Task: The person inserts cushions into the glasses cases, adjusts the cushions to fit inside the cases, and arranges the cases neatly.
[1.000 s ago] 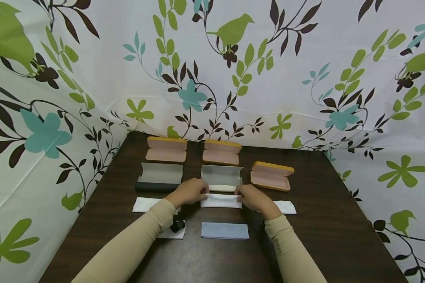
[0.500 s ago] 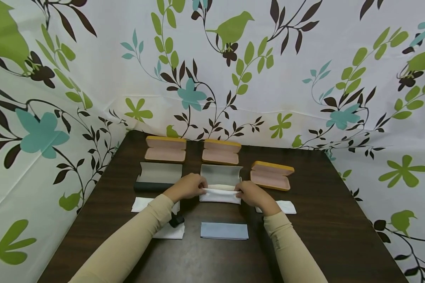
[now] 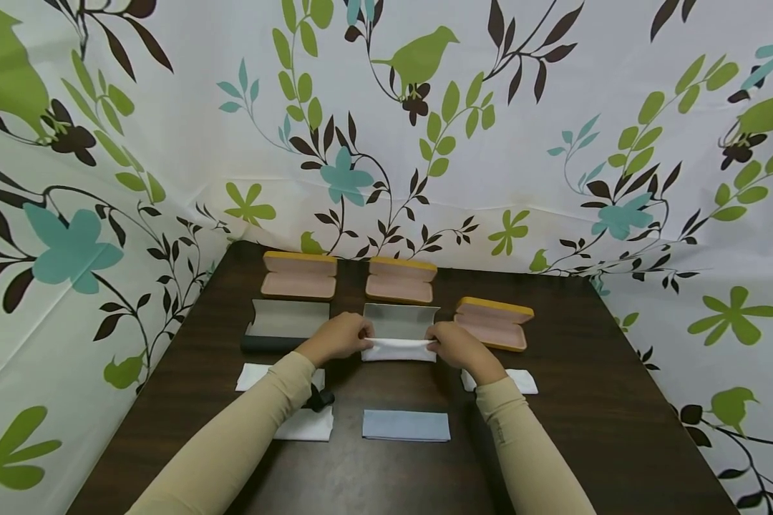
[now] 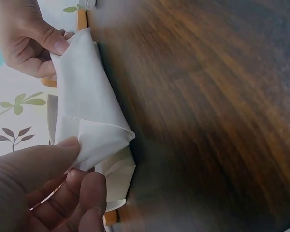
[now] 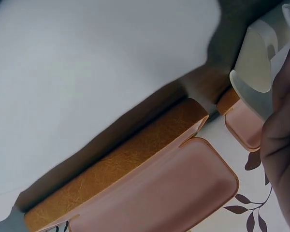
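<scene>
A folded white cloth (image 3: 399,350) is stretched between both hands in the head view, covering the front of an open cream case with a grey lining (image 3: 401,320). My left hand (image 3: 338,336) pinches the cloth's left end, and my right hand (image 3: 459,349) pinches its right end. In the left wrist view, thumb and fingers hold the cloth (image 4: 87,92) at each end, above the case's cream outside (image 4: 120,174). The right wrist view catches only part of my right hand (image 5: 282,135), by the cream case (image 5: 253,63); its fingertips are out of sight.
Behind stand two orange cases with pink linings (image 3: 299,286), open. Another open orange case (image 3: 491,330) sits right of my right hand, a dark open case (image 3: 286,320) left. White cloths (image 3: 308,425) and a blue-grey folded cloth (image 3: 406,425) lie nearer the front.
Both hands have carried the white cloth away from me, towards the cream case. It now hides the case's cream front part, which showed a second ago.
</scene>
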